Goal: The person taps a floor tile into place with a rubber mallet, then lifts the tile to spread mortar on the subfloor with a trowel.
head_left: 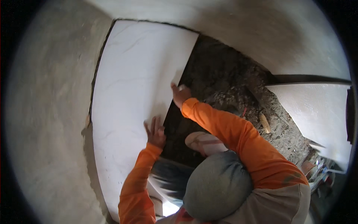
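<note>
A large white marble-look tile (130, 71) lies along the left wall, with dark rough bedding exposed beside its right edge. My left hand (156, 135) rests on the lower part of the tile near that edge, fingers spread. Higher up, my right hand (181, 95) has its fingers curled on the same edge. Both forearms are in orange sleeves. My grey-clad knee (218, 184) and a sandalled foot (204, 143) are below my hands.
Concrete walls (44, 112) surround the work area. At the right, more white tiles (313, 112) lie on rough ground. A tool with a wooden handle (265, 123) lies near my right arm, and mixed clutter (322, 173) sits at the lower right.
</note>
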